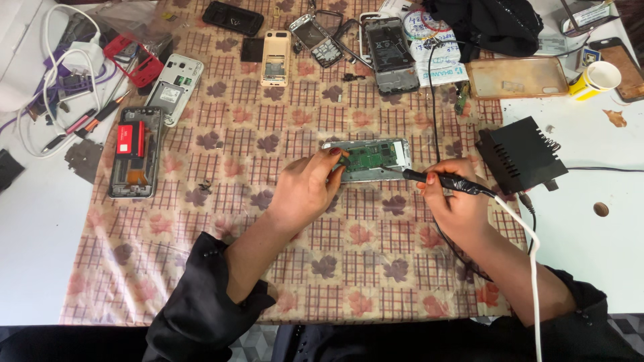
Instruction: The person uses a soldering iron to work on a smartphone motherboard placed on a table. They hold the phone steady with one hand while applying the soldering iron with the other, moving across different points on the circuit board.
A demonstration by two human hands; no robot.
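Note:
An opened phone with a green circuit board [376, 158] lies on the patterned cloth [268, 221] near the middle of the table. My left hand [307, 188] rests at its left end, fingertips pinching on the board's edge. My right hand [453, 198] grips a black-handled soldering iron [439, 181], whose tip points left and touches the phone's lower right edge. A white cord [530, 248] runs from the iron back over my right forearm.
A black box-shaped power unit [520, 155] stands right of my right hand. Several dismantled phones lie around: one with a red battery [136, 151] at left, a white one [174, 87], a beige one [276, 57]. A yellow cup [596, 79] and a clear case [516, 77] sit far right.

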